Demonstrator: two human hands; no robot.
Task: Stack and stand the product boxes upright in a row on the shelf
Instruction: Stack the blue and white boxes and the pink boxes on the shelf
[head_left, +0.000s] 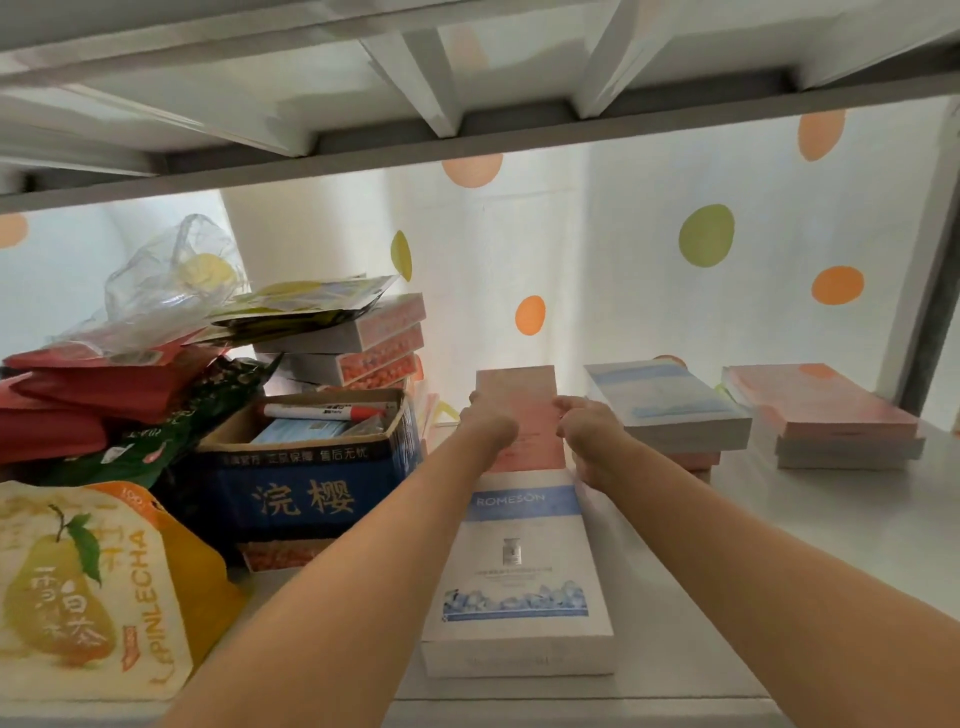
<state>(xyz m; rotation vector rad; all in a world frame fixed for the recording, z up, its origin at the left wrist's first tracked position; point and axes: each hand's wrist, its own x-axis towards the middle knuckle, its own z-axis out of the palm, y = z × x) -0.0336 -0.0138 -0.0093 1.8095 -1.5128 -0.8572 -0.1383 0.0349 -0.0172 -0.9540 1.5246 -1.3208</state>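
Note:
A pink product box (522, 410) lies flat at mid-shelf, beyond a white and blue ROMESON box (514, 577) that lies flat near the front edge. My left hand (491, 423) grips the pink box's left side and my right hand (589, 434) grips its right side. To the right a blue-topped box (670, 400) lies on a low stack with pink boxes under it. Further right, a pink box (815, 400) tops another flat stack. All boxes in view lie flat.
On the left stand an open blue carton (311, 483) with a marker inside, a stack of orange-patterned boxes (363, 353), red packets (78, 400), a clear plastic bag (171, 280) and a pear-print pouch (93, 592). Bare white shelf (805, 530) lies at the right front. An upper shelf (467, 140) hangs close overhead.

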